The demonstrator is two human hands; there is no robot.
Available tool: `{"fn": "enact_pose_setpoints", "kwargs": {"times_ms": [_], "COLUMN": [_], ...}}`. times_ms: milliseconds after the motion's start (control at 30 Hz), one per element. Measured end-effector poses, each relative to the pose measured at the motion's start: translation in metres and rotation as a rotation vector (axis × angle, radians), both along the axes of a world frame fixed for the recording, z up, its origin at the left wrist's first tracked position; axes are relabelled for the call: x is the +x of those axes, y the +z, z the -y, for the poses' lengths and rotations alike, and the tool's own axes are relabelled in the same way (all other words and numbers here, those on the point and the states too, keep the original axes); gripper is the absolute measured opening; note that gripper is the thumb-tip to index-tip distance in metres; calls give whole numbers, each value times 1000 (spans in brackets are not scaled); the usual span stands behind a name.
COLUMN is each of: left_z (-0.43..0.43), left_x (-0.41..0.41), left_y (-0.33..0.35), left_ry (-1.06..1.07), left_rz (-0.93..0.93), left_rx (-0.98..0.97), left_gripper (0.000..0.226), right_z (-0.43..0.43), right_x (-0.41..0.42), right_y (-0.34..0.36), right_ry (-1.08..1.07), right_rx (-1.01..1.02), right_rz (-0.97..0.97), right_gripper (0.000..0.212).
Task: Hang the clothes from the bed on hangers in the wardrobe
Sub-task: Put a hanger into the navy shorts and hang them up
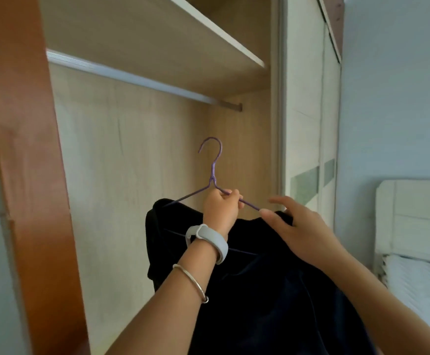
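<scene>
Head view looks into a big open wardrobe [131, 162] with a shelf up top and a silver rail [131, 78] under it. Nothing hangs on the part of the rail that shows. A white bed [419, 285] sits off to the right.

A big dark top [260, 290] is on a thin purple hanger [212, 172], held up in front of the wardrobe and below the rail. The hook points up and is not on the rail yet.

The left hand [221, 208] has its fingers curled tight around the right arm of the hanger, just beside the neck. The right hand [301, 231] is at the far right end of the hanger, where the cloth goes over it. Its thumb touches the cloth there and one finger sticks out straight - I cannot tell if it is pinching.

The top looks soft and floppy, so it could slide off the thin wire. I think it is best to hold the hanger near the neck - not the cloth - and lift the hook onto the rail.

A white wristband [208, 239] and a thin silver bangle [190, 280] are on the left arm.
</scene>
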State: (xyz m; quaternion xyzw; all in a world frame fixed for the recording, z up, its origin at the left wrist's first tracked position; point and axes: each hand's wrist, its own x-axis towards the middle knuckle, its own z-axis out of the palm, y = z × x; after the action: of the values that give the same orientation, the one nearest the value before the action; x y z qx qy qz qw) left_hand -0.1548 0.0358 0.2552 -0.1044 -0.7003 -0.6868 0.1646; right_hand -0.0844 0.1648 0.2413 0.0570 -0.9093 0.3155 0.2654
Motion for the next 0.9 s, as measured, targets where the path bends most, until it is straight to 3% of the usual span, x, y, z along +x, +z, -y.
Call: {"fn": "enact_pose_setpoints", "kwargs": {"times_ms": [100,200,333,467,600,767,900], "left_z": [28,52,83,110,143,185,210], "left_x": [-40,-75,-112,-137,-145,-138,-132], "left_y": [24,50,89,136,178,212,220], "left_ry": [100,193,288,432,653,905,921], "left_rz": [7,-23,-88,-162,-243,-190,-119], "left_rx": [27,107,165,82,-42,-231,-184], "left_gripper": [33,37,37,38,39,41,33], "right_z": [24,43,76,106,138,185,217], "right_x": [-29,-66,-125,-170,-203,-216,-221], "right_y": [24,36,46,81,128,164,179], "right_ry": [291,547,656,755,869,991,1061], "right_rx": [-145,-228,-305,-460,-490,-551,-527], "right_rz": [187,258,122,13,-57,-15,-19], "right_gripper": [55,29,25,20,22,21,19]}}
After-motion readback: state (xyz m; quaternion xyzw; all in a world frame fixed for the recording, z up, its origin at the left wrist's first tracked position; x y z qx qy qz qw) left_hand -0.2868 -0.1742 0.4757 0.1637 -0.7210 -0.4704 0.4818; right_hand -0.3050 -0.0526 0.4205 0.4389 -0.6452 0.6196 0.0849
